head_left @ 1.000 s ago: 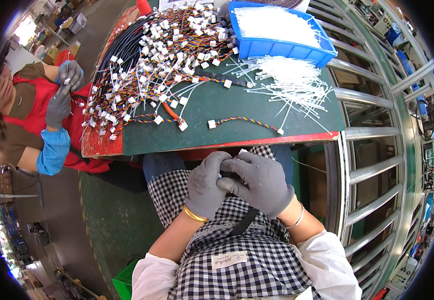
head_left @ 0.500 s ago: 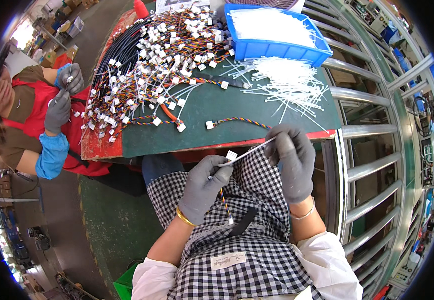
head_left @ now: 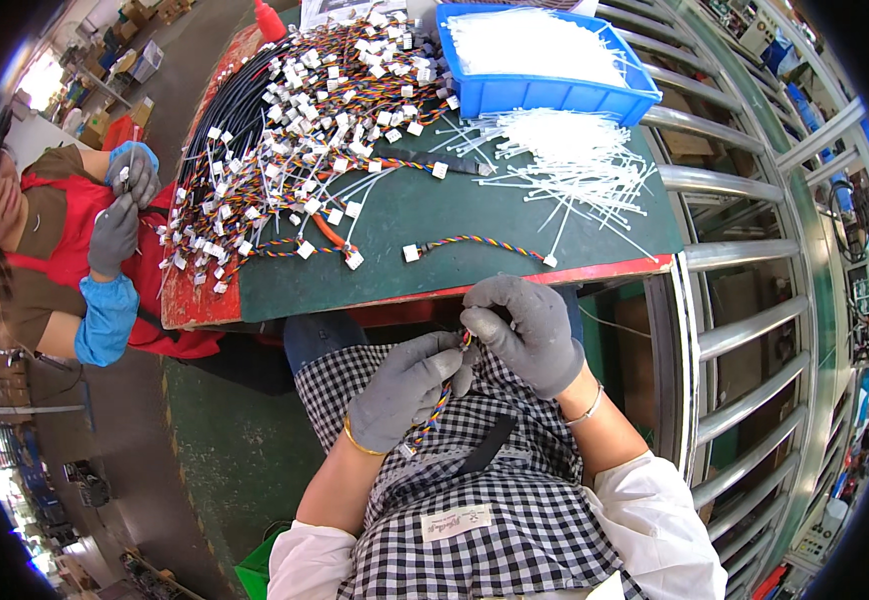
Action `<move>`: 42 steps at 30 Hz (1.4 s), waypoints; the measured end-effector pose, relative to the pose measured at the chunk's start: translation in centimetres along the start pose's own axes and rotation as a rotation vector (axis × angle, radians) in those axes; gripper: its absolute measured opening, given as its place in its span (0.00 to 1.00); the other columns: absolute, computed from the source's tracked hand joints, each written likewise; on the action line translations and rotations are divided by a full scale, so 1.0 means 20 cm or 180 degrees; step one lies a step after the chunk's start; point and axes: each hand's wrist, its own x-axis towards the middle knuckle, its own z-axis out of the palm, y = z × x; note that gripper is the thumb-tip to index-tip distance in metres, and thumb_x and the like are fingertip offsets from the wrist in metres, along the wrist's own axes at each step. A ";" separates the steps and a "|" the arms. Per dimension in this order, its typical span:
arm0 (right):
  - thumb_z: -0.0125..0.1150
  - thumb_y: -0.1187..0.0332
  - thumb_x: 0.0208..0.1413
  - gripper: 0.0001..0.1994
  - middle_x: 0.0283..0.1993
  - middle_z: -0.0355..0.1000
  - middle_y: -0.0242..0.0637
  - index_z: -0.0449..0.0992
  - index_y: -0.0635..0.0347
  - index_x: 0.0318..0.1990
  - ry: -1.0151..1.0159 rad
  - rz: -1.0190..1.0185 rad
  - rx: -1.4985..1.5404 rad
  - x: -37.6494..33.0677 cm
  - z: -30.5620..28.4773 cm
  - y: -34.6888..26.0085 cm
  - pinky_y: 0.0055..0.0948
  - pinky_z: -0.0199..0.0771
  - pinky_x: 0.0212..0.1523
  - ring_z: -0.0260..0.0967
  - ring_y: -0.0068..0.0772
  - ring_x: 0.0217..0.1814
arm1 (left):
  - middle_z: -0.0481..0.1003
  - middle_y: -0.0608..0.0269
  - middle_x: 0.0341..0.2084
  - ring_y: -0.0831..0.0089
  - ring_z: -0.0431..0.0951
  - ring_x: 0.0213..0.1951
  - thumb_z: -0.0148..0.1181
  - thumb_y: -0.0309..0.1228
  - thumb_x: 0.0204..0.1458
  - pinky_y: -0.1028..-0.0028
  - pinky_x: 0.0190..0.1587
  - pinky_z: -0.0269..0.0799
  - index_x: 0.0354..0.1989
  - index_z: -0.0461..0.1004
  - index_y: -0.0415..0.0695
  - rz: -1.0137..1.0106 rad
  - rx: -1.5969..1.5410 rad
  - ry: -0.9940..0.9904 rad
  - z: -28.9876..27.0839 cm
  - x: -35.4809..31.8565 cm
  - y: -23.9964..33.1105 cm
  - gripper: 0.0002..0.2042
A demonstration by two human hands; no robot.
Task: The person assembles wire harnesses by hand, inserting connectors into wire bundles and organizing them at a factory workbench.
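Observation:
In front of my apron, both gloved hands are closed around one short wire harness of twisted coloured wires. My left hand grips its middle, and a small white connector dangles below the fingers. My right hand pinches at the upper end, its fingertips meeting those of the left. The cable tie seen earlier is hidden by the gloves. Just beyond my hands, another wire harness with white end connectors lies alone on the green tabletop.
A large heap of wire harnesses covers the table's left. At the right, loose white cable ties lie before a blue bin of more ties. A metal roller rack runs alongside. A gloved co-worker sits at left.
My right hand has moved left to meet my left hand. The white cable tie stretched between them is no longer visible. The harness on the table now shows its whole length.

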 end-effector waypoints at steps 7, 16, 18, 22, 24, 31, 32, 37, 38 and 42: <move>0.65 0.70 0.57 0.07 0.29 0.74 0.40 0.73 0.61 0.38 0.0231 0.0204 -0.0264 -0.02 0.06 0.00 0.32 0.73 0.27 0.74 0.40 0.26 | 0.76 0.64 0.27 0.81 0.72 0.22 0.56 0.29 0.59 0.76 0.24 0.68 0.43 0.74 0.37 0.1148 0.0681 0.0222 -0.04 0.09 -0.18 0.09; 0.60 0.70 0.61 0.05 0.29 0.74 0.41 0.74 0.63 0.38 0.0616 0.0975 -0.0088 0.02 0.08 -0.04 0.29 0.72 0.29 0.73 0.33 0.26 | 0.81 0.56 0.33 0.72 0.82 0.34 0.60 0.24 0.56 0.71 0.37 0.76 0.42 0.76 0.35 0.2697 0.3531 0.1877 0.00 0.11 -0.21 0.08; 0.59 0.72 0.62 0.04 0.33 0.74 0.39 0.75 0.64 0.39 0.1032 0.0930 0.0020 0.03 0.01 -0.04 0.27 0.72 0.35 0.72 0.27 0.32 | 0.81 0.57 0.35 0.72 0.82 0.33 0.61 0.27 0.58 0.74 0.37 0.76 0.44 0.76 0.38 0.2353 0.2074 0.1407 -0.03 0.13 -0.21 0.09; 0.58 0.70 0.64 0.07 0.36 0.75 0.35 0.72 0.65 0.41 0.1521 0.1189 0.0888 -0.01 -0.07 -0.08 0.21 0.68 0.32 0.66 0.18 0.30 | 0.81 0.60 0.36 0.80 0.78 0.30 0.56 0.25 0.61 0.78 0.35 0.75 0.45 0.75 0.36 0.1346 0.0164 0.1007 -0.03 0.11 -0.16 0.08; 0.59 0.67 0.64 0.09 0.37 0.75 0.35 0.70 0.64 0.42 0.1721 0.1203 0.1430 -0.03 -0.08 -0.13 0.18 0.66 0.32 0.63 0.15 0.30 | 0.81 0.59 0.37 0.84 0.74 0.25 0.55 0.26 0.61 0.81 0.29 0.71 0.44 0.75 0.36 0.1040 -0.0047 0.0951 -0.02 0.08 -0.10 0.08; 0.59 0.66 0.64 0.10 0.37 0.75 0.36 0.70 0.64 0.42 0.1450 0.0641 0.1206 -0.07 -0.01 -0.12 0.18 0.67 0.34 0.64 0.15 0.31 | 0.81 0.56 0.37 0.91 0.58 0.12 0.54 0.28 0.62 0.87 0.13 0.53 0.44 0.73 0.39 0.0722 -0.0894 0.0699 -0.03 0.07 -0.11 0.07; 0.59 0.66 0.64 0.10 0.37 0.75 0.36 0.70 0.64 0.42 0.1450 0.0639 0.1207 -0.08 -0.01 -0.11 0.18 0.67 0.34 0.64 0.15 0.31 | 0.81 0.56 0.37 0.91 0.58 0.12 0.54 0.28 0.62 0.87 0.13 0.53 0.44 0.73 0.39 0.0724 -0.0893 0.0698 -0.03 0.07 -0.11 0.07; 0.60 0.66 0.63 0.10 0.35 0.76 0.35 0.71 0.64 0.40 0.1450 0.0699 0.1071 -0.07 -0.01 -0.13 0.20 0.68 0.35 0.65 0.17 0.32 | 0.80 0.56 0.35 0.91 0.56 0.13 0.55 0.31 0.61 0.87 0.13 0.54 0.44 0.73 0.40 0.0774 -0.0985 0.0707 -0.01 0.08 -0.12 0.08; 0.60 0.66 0.63 0.10 0.35 0.76 0.35 0.71 0.64 0.40 0.1452 0.0697 0.1059 -0.08 -0.01 -0.13 0.20 0.68 0.35 0.65 0.17 0.32 | 0.80 0.56 0.35 0.91 0.56 0.13 0.55 0.31 0.61 0.87 0.13 0.54 0.44 0.73 0.40 0.0774 -0.0989 0.0695 -0.01 0.07 -0.10 0.08; 0.64 0.67 0.59 0.08 0.32 0.77 0.37 0.74 0.62 0.36 0.1252 0.0261 0.0492 -0.05 -0.06 -0.14 0.23 0.70 0.32 0.70 0.23 0.28 | 0.80 0.58 0.32 0.86 0.71 0.21 0.59 0.28 0.59 0.84 0.24 0.68 0.43 0.73 0.37 0.0931 0.0126 0.1067 -0.03 0.08 -0.12 0.08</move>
